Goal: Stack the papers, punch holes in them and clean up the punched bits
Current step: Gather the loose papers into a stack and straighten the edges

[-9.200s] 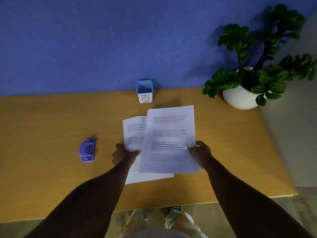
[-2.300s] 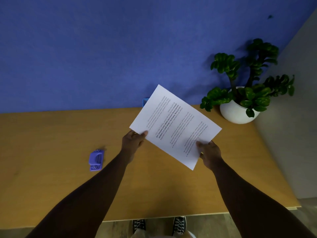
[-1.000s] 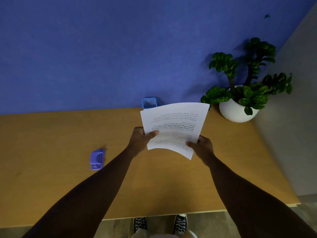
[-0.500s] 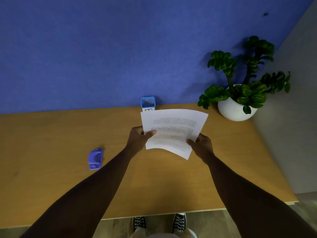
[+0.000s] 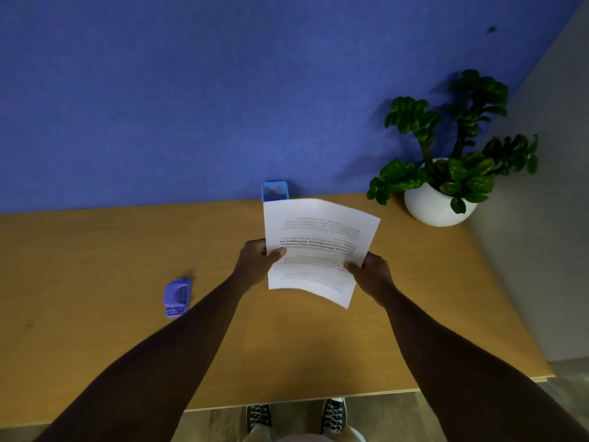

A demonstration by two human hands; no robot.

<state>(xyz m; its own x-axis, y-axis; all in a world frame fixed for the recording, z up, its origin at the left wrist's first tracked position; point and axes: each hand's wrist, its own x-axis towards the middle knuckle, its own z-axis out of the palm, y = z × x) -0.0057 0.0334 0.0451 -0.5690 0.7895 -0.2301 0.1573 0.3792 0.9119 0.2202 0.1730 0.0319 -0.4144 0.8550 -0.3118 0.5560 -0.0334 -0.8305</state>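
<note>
Head cam: one stack of papers (image 5: 318,250), one purple punch (image 5: 176,297), one blue bin (image 5: 274,190), one plant (image 5: 446,173). Wooden table (image 5: 95,250), blue wall behind. Both hands, left (image 5: 255,261) and right (image 5: 371,274), have fingers clamped on the stack's side edges, above the table; long axis runs away from the person, text upside down.

Matt white papers (image 5: 318,247) (printed); smooth wooden table (image 5: 95,250).
</note>
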